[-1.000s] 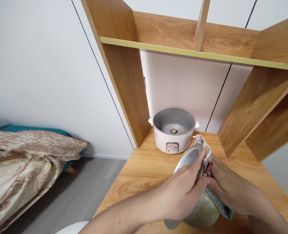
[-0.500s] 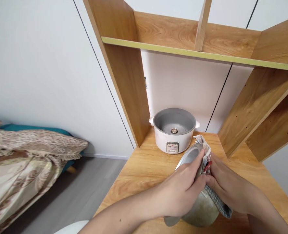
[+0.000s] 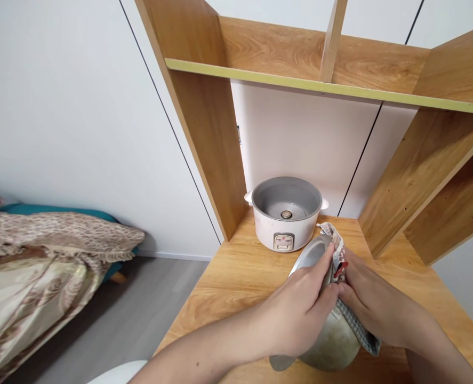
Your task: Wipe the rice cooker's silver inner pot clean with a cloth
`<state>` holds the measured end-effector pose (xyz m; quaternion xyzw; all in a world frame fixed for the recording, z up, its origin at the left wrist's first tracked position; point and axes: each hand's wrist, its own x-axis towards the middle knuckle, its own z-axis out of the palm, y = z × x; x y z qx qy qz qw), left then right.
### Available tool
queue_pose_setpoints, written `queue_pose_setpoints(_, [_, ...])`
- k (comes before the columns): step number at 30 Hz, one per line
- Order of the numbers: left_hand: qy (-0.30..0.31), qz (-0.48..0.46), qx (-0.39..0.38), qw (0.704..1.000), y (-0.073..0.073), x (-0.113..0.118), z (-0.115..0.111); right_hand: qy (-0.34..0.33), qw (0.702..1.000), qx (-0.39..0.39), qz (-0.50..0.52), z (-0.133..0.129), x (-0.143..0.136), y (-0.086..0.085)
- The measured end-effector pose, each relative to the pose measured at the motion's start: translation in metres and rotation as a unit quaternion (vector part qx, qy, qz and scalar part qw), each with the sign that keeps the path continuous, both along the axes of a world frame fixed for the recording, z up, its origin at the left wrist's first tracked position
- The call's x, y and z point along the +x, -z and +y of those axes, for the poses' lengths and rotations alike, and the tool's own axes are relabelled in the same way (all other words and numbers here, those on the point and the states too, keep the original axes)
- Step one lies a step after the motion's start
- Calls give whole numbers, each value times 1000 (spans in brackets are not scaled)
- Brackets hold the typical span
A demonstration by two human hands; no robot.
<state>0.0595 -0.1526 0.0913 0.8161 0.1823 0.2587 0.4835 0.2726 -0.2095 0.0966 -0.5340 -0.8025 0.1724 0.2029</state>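
Observation:
My left hand [image 3: 304,306] is closed on a metal inner pot [image 3: 332,349], dull and stained on the outside, which is tilted on its side above the wooden tabletop. In my right hand [image 3: 376,301] is a patterned cloth [image 3: 339,256] with a red patch, pressed against the pot's edge. Both hands meet at that edge, thumbs close together, and part of the pot is hidden behind them. Just beyond stands a white rice cooker [image 3: 263,233] with its lid off. Its grey inside shows a round metal button at the bottom.
The wooden tabletop [image 3: 216,288] runs beneath a shelf unit with upright side panels [image 3: 208,144] and a green-edged shelf [image 3: 300,84]. To the left lies a patterned cover [image 3: 60,234] over a teal piece of furniture. A white rounded object [image 3: 118,373] shows at the bottom edge.
Hardly anything differs. The cloth and its red patch have shifted very slightly at the pot's edge; both hands keep their grip and the rice cooker stays put.

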Motion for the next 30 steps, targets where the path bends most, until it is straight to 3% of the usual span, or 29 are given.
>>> queue_pose_setpoints(7, [-9, -5, 26, 1000, 3, -1, -2, 8, 998, -44, 36, 10, 6, -4])
queue_pose_setpoints(16, [-11, 18, 18, 1000, 0, 0, -2, 20, 999, -39, -2, -2, -1, 1])
queue_pose_setpoints(21, [-19, 1, 29, 999, 3, 0, -3, 6, 999, -38, 23, 6, 5, -1])
queue_pose_setpoints(30, [-9, -1, 41, 999, 2, -1, -3, 38, 997, -57, 30, 8, 7, 0])
